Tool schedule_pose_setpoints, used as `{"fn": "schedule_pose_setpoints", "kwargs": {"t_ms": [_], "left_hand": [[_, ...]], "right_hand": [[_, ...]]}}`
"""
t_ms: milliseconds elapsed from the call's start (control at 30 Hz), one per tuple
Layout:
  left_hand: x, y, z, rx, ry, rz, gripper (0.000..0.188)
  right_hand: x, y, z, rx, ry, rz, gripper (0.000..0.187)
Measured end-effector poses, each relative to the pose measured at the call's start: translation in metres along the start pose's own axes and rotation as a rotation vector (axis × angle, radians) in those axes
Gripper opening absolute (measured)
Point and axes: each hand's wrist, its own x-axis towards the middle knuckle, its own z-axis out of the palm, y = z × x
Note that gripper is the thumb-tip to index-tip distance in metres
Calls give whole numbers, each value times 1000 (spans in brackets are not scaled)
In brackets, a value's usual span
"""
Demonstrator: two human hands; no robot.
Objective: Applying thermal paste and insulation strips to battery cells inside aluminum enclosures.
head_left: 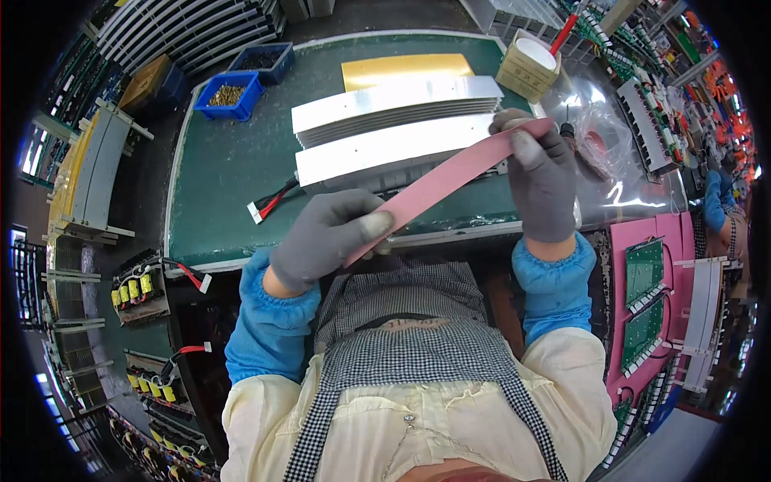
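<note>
A long flat pink strip (452, 177) is stretched slantwise between my two gloved hands above the bench's near edge. My left hand (331, 233), in a grey glove, pinches its lower left end between thumb and fingers. Higher up, my right hand (540, 173) grips the strip close to its other end, thumb on top. Just beyond the strip lies a finned silver metal part (393, 153) with bright flat plates. A red and black cable with a white connector (255, 212) comes out at its left side.
The green bench top (217, 169) carries a blue bin of small brass-coloured pieces (228, 95), a dark-filled blue bin (263, 61), a gold-coloured plate (405, 71) and a cardboard box (528, 66). Clear plastic wrap (598, 132) lies right. Green circuit boards (645, 269) rest on pink sheets there.
</note>
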Motion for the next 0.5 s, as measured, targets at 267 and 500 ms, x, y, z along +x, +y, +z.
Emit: {"fn": "schedule_pose_setpoints", "kwargs": {"t_ms": [267,500], "left_hand": [[-28,-19,-20,50,320,35,30],[-29,-27,-13,-33,422,18,26]], "right_hand": [[-16,10,-18,-148,31,-8,15],[-40,14,-26,-379,135,-54,12]]}}
